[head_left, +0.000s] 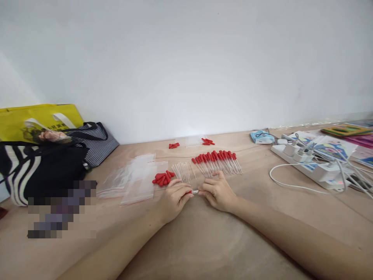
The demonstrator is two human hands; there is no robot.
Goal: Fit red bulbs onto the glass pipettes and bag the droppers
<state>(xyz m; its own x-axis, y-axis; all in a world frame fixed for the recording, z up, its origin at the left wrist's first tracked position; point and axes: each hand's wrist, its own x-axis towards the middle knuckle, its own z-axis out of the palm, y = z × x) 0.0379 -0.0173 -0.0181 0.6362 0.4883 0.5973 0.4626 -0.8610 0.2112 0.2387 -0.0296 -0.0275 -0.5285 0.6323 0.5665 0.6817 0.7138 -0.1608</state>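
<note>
My left hand [175, 198] pinches the red end of a small dropper, and its clear glass tube [195, 191] runs across to the fingertips of my right hand [218, 192], which are closed on the other end. Just behind my left hand lies a pile of red rubber bulbs [163, 178]. Several loose clear tubes [181, 171] lie beside the pile. Behind my right hand, a row of droppers with red bulbs [217, 161] rests on the table, bulbs pointing to the wall.
Clear plastic bags [136, 177] lie left of the bulbs. More red bulbs [208, 141] and tubes sit near the wall. Black [55, 171], striped [97, 146] and yellow bags [43, 116] stand at left. A power strip [309, 167] with white cables is at right, near a blue packet [262, 137].
</note>
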